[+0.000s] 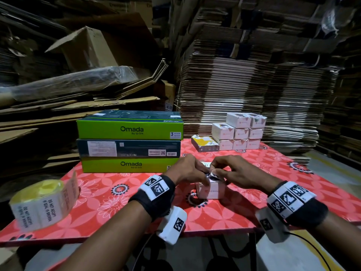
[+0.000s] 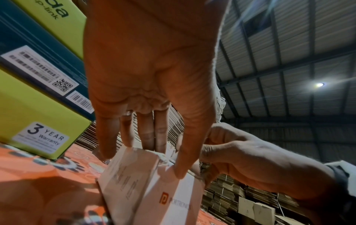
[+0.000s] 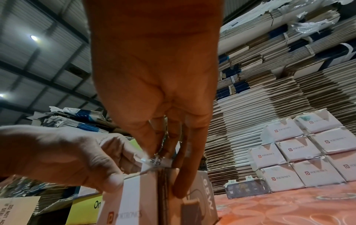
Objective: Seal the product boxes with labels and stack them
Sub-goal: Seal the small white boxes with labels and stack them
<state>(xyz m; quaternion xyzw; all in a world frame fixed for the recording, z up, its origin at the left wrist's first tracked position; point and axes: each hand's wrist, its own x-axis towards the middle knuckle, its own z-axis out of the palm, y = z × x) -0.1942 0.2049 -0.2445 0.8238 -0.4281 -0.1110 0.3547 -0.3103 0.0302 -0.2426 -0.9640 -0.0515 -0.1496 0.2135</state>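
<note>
Pinching a label (image 1: 212, 174) onto the box (image 1: 212, 190) top: right hand (image 1: 237, 170); left hand (image 1: 188, 169) grips the box on the surface (image 1: 109, 210).

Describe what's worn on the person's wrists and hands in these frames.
Both hands are bare. The left hand and the right hand each have a black wrist wrap carrying white tiles printed with black square fiducial markers. A white camera housing with its own marker hangs under each wrist, trailing a thin dark cable.
</note>
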